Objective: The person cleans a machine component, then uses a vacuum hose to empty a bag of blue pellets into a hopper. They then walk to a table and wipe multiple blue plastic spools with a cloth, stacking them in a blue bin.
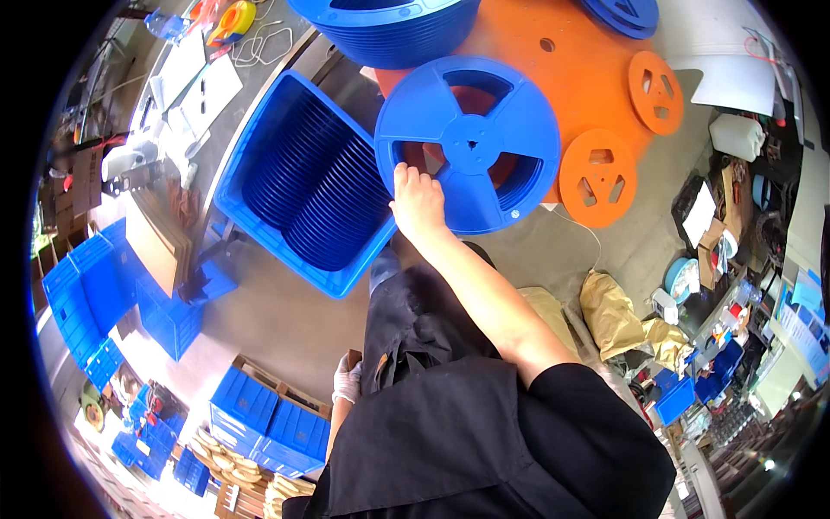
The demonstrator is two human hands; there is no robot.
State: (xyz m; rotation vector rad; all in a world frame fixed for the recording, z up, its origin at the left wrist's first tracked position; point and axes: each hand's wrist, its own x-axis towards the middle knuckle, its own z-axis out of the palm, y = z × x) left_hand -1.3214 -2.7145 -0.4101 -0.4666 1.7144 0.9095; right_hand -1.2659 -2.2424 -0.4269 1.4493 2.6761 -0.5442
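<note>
One large blue reel (468, 144) with three spoke openings was held upright-tilted above the floor, just right of a blue crate (259, 156) packed with more blue reels standing on edge in rows. The reel's left rim was gripped by the right hand (418, 201), bare, fingers curled over the flange edge and thumb pressed against the face, so the hand was closed on the rim rather than spread. The right forearm was seen reaching up from a black sleeve at lower right. The left hand (347, 379), in a white glove, was hung low beside the person's black apron; whether it was closed or open could not be told, and nothing was seen held in it. Behind the reel an orange board (527, 35) lay flat, with two orange reel flanges (597, 177) (655, 92) resting at its right edge. Another stack of blue reels (389, 30) was seen at the top. Brown paper bags (614, 316) lay on the floor at right, and stacked blue bins (91, 294) were seen at left.
</note>
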